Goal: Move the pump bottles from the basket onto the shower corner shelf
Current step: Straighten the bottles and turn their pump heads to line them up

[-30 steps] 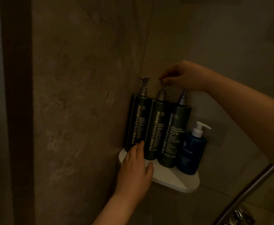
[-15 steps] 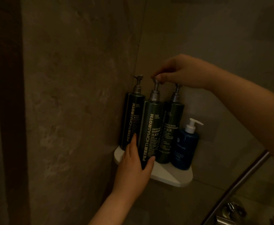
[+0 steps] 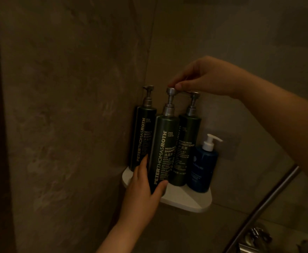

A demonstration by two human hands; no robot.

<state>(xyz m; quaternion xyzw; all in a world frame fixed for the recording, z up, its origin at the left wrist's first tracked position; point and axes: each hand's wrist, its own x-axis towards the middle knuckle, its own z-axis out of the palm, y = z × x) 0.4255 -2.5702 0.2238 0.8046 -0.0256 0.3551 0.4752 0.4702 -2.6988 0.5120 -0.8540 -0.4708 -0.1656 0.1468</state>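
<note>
My left hand grips the bottom of the shampoo bottle, thumb curled across its lower front and the fingers going up its left side. My right hand reaches in from the right and pinches that same bottle's metal pump head between thumb and fingertips. The shampoo bottle leans a little to the right at the front left edge of the white corner shelf. My palm hides its base, so I cannot tell whether it rests on the shelf. Behind it, in the shelf's back corner against the left wall, the body cleanser bottle stands upright, and my left fingertips lie just beside its lower part. The conditioner bottle stands upright just to the right of the shampoo, close enough that the two look to be touching. At the right end of the shelf sits a shorter blue bottle with a white pump (its spout points right). Below the shelf to the right, a metal bar slants upward, with a dim tap fitting near its lower end.
</note>
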